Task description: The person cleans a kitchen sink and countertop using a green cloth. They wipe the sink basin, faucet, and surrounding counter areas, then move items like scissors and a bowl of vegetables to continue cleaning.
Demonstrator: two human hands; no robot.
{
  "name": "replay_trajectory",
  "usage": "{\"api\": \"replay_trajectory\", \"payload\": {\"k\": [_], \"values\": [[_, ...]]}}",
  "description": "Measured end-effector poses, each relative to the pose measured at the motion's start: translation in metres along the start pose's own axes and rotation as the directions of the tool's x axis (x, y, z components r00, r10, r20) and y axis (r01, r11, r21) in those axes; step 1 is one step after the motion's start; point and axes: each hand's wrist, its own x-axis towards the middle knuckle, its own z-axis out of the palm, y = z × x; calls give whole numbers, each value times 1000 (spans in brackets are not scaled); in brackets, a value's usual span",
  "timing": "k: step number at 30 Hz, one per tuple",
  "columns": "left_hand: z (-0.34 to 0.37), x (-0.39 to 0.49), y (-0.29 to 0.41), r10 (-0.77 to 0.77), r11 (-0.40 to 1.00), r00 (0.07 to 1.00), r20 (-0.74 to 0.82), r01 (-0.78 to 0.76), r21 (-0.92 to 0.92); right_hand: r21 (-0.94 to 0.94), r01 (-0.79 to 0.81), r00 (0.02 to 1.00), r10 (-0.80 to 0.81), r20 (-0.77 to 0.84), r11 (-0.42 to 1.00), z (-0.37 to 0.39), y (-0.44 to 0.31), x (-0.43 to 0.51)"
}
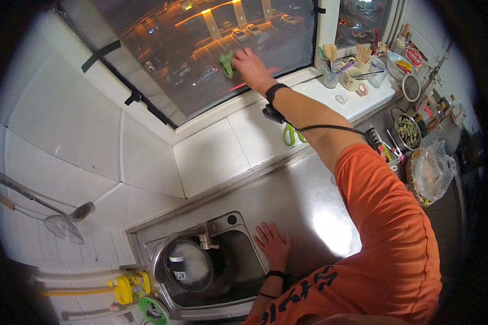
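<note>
Up at the window pane (264, 44), my right hand (251, 68) grips a crumpled green cloth (227, 64) that appears to be against the glass. My left hand (273, 245) rests palm down on the stainless steel counter (297, 195), fingers spread, just right of the sink (248, 252). It holds nothing. In the sink, below the faucet (206, 236), sits a round pan (197, 266) with whitish, foamy-looking contents. A dark jar with a white lid (177, 267) lies in that pan. Green-handled scissors (289, 135) lie on the tiled sill (213, 162), partly hidden by my right arm.
On the sill's right stand a utensil cup (330, 77), a mug (351, 79) and a glass bowl (398, 65). Further right are a pot of cut vegetables (407, 132) and a plastic-covered basket (431, 170). A ladle (81, 211) and strainer (63, 229) hang left, above a yellow bottle (132, 287).
</note>
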Motion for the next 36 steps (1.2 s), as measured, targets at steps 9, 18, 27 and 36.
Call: {"api": "replay_trajectory", "payload": {"k": [9, 18, 27, 36], "values": [[0, 1, 2, -28, 999, 1000, -4, 28, -20, 331, -173, 934, 261, -243, 927, -51, 20, 23], [-3, 3, 5, -39, 999, 999, 21, 39, -15, 55, 69, 905, -39, -423, 996, -113, 0, 179], [-9, 1, 9, -33, 999, 998, 47, 33, -12, 188, -5, 989, 33, -146, 982, -28, 34, 14], [-8, -4, 2, -7, 997, 1000, -16, 6, -78, 505, -695, 539, 94, 837, -512, -97, -42, -54]]}}
